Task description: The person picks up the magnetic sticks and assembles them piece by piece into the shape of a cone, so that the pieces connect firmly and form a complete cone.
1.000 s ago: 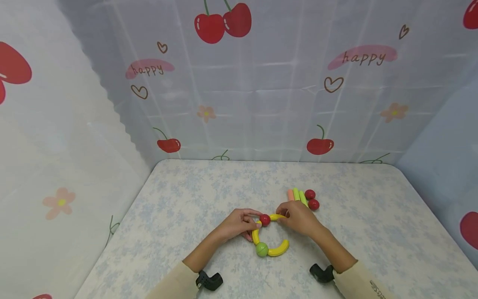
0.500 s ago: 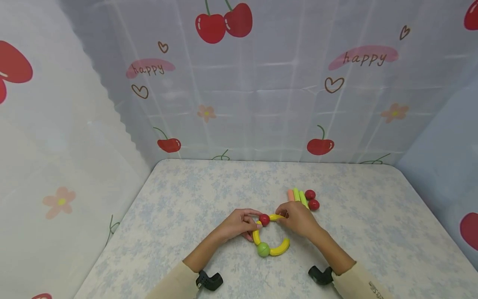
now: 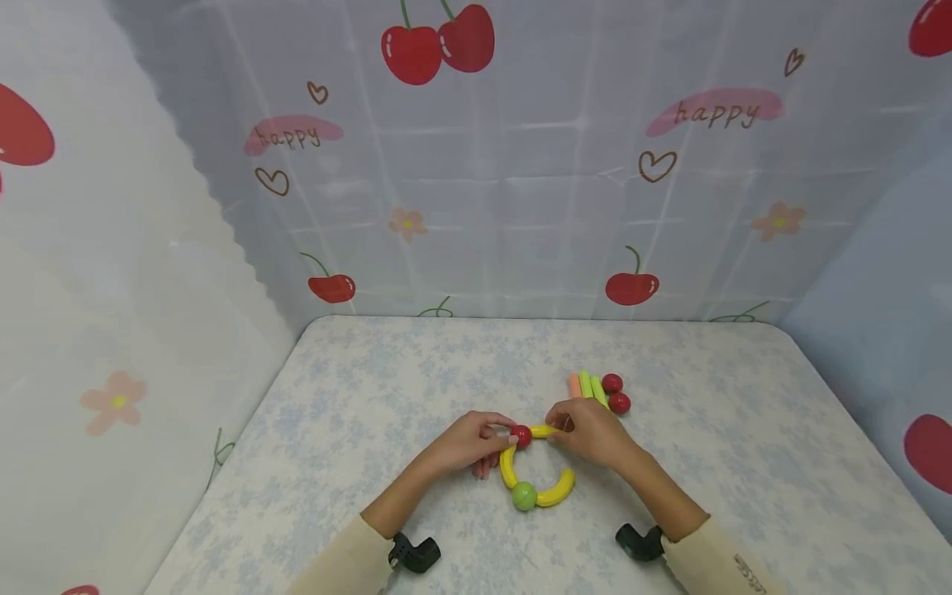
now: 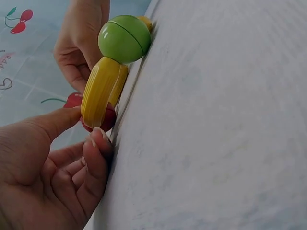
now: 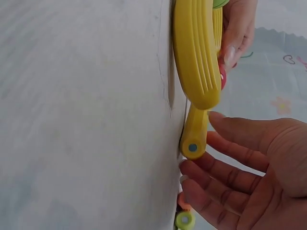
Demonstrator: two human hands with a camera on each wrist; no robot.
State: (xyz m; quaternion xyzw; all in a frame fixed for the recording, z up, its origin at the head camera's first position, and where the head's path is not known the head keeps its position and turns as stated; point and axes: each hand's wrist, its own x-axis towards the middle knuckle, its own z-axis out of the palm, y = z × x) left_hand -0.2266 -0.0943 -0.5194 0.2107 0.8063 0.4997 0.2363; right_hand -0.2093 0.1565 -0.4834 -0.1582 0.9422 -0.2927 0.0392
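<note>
An incomplete ring of magnetic toy pieces lies on the table. It runs from a yellow curved stick [image 3: 559, 489] through a green ball [image 3: 524, 496], a left yellow curved stick [image 3: 507, 466] and a red ball [image 3: 523, 436] to a far yellow curved stick [image 3: 541, 431]. My left hand [image 3: 463, 442] pinches the red ball between thumb and finger; in the left wrist view the left stick partly hides that ball. With its fingertips, my right hand [image 3: 591, 431] holds the far stick, whose free end shows a round grey-blue magnet in the right wrist view. A gap separates the ring's two free ends.
Behind my right hand lie an orange stick [image 3: 574, 385], light green sticks [image 3: 585, 383] and two red balls [image 3: 619, 403]. The patterned table [image 3: 357, 372] meets a cherry-print curtain [image 3: 483, 231] at its back edge.
My left thumb has shifted from the joint by the left stick onto the red ball. My right hand keeps its hold on the far stick. The camera view has shifted slightly.
</note>
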